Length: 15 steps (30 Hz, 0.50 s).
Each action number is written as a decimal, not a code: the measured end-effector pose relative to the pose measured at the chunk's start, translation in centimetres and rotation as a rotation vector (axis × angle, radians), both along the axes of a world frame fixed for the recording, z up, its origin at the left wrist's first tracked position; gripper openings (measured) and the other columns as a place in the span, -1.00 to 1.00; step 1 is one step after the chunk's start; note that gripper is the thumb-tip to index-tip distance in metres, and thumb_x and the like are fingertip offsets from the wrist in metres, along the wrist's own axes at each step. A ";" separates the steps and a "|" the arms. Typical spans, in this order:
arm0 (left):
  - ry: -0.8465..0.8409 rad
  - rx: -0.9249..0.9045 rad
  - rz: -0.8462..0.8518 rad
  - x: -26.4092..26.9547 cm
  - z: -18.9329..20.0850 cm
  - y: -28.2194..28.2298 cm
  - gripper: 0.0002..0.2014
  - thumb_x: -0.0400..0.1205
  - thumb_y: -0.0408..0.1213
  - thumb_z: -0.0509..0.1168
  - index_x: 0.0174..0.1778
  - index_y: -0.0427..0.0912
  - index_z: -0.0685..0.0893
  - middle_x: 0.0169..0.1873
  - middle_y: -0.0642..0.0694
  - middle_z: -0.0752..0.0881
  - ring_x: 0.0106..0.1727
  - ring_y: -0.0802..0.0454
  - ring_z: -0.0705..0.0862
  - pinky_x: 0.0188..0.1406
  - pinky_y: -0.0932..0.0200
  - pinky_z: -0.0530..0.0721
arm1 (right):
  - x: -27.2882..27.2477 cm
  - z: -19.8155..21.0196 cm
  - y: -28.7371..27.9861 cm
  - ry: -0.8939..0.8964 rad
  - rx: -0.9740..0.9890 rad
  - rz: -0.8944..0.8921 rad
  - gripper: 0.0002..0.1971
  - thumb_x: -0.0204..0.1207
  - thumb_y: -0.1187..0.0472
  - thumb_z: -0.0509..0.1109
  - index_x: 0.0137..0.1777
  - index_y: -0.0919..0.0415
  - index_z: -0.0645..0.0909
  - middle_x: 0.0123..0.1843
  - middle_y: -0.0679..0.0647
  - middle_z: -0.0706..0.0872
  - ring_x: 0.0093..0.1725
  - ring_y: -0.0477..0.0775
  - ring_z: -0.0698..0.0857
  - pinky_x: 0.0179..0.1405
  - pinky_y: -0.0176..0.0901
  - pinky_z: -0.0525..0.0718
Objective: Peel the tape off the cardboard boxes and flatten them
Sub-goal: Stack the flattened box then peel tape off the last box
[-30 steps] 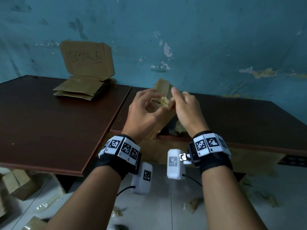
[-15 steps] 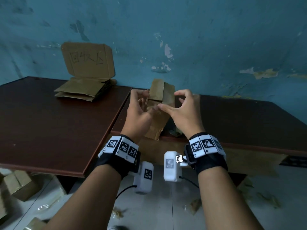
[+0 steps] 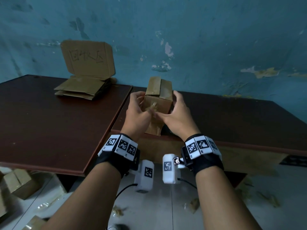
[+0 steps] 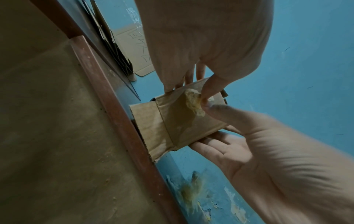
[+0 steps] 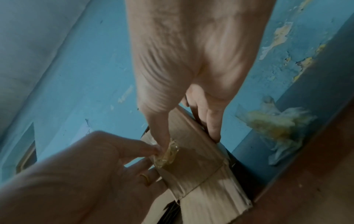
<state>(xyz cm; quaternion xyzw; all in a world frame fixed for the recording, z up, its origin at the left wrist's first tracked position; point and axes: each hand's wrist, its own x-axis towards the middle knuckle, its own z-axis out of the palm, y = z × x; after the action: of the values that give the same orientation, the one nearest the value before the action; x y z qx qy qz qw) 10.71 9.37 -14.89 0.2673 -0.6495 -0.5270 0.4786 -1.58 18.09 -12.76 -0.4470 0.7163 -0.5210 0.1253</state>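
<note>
1. Hands were seen to have come down from the raised peeling pose of a second before: the left hand [image 3: 137,112] and the right hand [image 3: 178,113] were now held lower, at either side of the cardboard box [image 3: 157,100], which had been turned so that a broad taped face looked toward the person.
2. A crumpled wad of tape [image 4: 194,103] was pinched between the two thumbs against that face; the remaining fingers of both hands were curled round the sides of the box.
3. From this it was judged that one strip had been freed and balled up, while flattening was not yet begun, the box being closed and full in shape.
4. The box was held above the near edge of the right-hand table [image 3: 249,123], its lower flap hanging past that edge; glossy tape was seen across its faces.
5. Farther off, at the far edge of the left-hand table [image 3: 49,122], flattened cardboard [image 3: 81,88] was stacked below a propped cardboard sign [image 3: 88,58].
</note>
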 end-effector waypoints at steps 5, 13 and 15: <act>0.008 0.079 -0.002 0.0 0.4 0.3 -0.43 0.41 -0.31 0.40 0.37 0.02 0.53 0.28 -0.07 0.74 0.39 -0.04 0.74 0.39 -0.20 0.77 | 1.0 -0.2 0.5 0.206 -0.088 -0.052 -0.29 0.42 0.00 0.77 0.24 -0.12 0.25 0.32 -0.03 0.57 0.20 0.05 0.71 0.17 0.28 0.78; 0.021 0.204 -0.049 0.2 1.4 0.8 -0.43 0.40 -0.27 0.41 0.36 0.02 0.52 0.28 -0.10 0.74 0.36 -0.09 0.74 0.47 -0.24 0.69 | 1.8 0.3 0.7 0.391 -0.028 0.041 -0.66 0.64 0.22 0.58 0.26 -0.22 0.68 0.80 0.01 0.22 0.65 0.29 0.53 0.52 0.34 0.64; 0.024 0.210 -0.056 0.2 1.6 1.0 -0.52 0.45 -0.26 0.38 0.31 0.03 0.55 0.21 -0.09 0.77 0.30 -0.07 0.77 0.47 -0.27 0.69 | 1.7 0.4 0.8 0.378 -0.009 0.048 -0.71 0.66 0.21 0.56 0.24 -0.19 0.68 0.82 0.02 0.19 0.68 0.33 0.49 0.53 0.40 0.62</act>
<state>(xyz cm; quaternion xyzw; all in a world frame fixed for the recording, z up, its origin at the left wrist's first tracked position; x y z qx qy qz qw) 10.88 10.42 -13.33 0.2913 -0.5921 -0.6084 0.4409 0.17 18.89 -12.37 -0.5543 0.7140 -0.4276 -0.0012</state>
